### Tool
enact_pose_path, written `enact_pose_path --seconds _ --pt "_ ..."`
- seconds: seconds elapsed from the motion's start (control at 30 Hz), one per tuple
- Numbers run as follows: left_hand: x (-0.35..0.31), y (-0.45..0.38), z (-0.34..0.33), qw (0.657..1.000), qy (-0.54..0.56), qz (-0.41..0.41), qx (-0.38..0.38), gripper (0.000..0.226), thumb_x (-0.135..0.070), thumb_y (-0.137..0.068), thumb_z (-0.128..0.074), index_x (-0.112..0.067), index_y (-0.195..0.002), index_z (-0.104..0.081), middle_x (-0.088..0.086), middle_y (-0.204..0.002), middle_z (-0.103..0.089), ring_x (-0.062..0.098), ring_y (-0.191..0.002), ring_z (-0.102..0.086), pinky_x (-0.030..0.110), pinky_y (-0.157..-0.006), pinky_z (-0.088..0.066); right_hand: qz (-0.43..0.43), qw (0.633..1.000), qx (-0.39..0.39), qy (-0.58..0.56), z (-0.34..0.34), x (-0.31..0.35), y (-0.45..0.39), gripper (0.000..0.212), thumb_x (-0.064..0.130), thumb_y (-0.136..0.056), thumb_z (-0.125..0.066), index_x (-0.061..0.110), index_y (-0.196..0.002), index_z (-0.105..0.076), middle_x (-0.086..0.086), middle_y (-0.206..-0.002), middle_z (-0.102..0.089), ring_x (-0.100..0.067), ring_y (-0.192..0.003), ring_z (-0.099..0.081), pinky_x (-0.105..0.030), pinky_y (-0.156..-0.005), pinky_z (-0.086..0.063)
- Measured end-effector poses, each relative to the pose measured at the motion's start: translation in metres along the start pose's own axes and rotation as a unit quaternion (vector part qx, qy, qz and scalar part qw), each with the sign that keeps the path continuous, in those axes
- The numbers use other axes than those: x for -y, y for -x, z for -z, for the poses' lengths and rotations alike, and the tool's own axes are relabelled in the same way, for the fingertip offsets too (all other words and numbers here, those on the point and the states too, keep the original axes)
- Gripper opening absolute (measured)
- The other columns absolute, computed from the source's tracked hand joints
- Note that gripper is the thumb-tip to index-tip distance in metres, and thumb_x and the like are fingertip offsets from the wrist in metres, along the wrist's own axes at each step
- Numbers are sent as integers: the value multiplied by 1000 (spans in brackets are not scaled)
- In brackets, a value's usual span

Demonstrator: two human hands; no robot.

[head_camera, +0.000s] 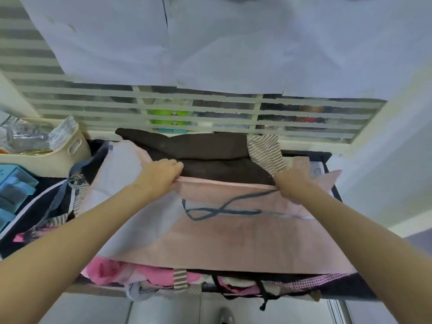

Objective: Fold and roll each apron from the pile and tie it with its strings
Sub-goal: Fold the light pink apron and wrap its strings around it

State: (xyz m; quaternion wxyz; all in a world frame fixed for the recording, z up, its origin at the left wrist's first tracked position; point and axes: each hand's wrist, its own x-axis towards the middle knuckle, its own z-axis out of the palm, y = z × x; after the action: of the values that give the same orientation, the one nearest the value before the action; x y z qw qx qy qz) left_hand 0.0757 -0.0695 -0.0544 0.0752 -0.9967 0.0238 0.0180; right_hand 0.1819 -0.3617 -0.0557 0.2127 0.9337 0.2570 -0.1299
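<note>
Both arms reach forward, roughly straight, over a pink apron spread flat on top of the pile. Left hand grips the apron's far folded edge, fingers curled over it, knuckles up. Right hand pinches the same edge further right, fingers tucked under the fabric. Hands well apart, one near each end of the fold.

Near edge of the table: a heap of aprons hangs out from under the pink one — pink, white, striped and checked pieces, with one black string dangling down. Exact count in the heap cannot be told.

On the pink apron, one blue string lies loose in a loop, its end running up toward the right hand.

Left edge: more aprons, dark and striped, bunched with one grey-blue tie.

Beyond the hands, at the far edge: one dark brown fabric folded in layers, one brown-and-white striped piece just beside it on the right.

Far left corner: one cream basket, one blue drawer box nearer. White slatted panel behind.
</note>
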Motion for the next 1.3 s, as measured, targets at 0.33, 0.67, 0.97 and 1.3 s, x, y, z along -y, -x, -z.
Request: enact_pose_path --seconds 0.33,0.67,0.97,1.3 --pt "-22 102 -53 965 11 -90 245 15 -29 -89 -52 -18 -99 -50 4 -116 -56 24 -105 -53 30 -79 -36 46 983 177 9 -86 72 72 39 18 -102 -35 5 -138 -41 -12 -142 -43 -27 -129 -44 -36 -107 -31" --pt "-12 102 -56 983 137 -8 124 18 -23 -87 -54 -19 -104 -52 -2 -109 -49 20 -102 -44 28 -84 -34 106 981 157 -39 -59 112 62 47 20 -90 -59 9 -133 -43 -11 -133 -49 -29 -121 -49 -38 -97 -40" --pt "35 132 -81 929 218 96 283 65 -46 -96 -43 -34 -150 -9 -3 -159 -5 24 -145 -12 42 -116 -16 225 957 29 -180 -3 202 19 29 12 -91 -46 2 -118 -46 -16 -123 -42 -32 -114 -43 -36 -79 -38" --pt "106 125 -83 911 224 345 38 44 -7 -96 -39 -6 -140 -35 19 -144 -34 38 -126 -41 43 -100 -34 177 956 71 -223 25 264 -44 33 18 -98 -34 4 -127 -44 -14 -132 -45 -34 -122 -41 -44 -101 -31"
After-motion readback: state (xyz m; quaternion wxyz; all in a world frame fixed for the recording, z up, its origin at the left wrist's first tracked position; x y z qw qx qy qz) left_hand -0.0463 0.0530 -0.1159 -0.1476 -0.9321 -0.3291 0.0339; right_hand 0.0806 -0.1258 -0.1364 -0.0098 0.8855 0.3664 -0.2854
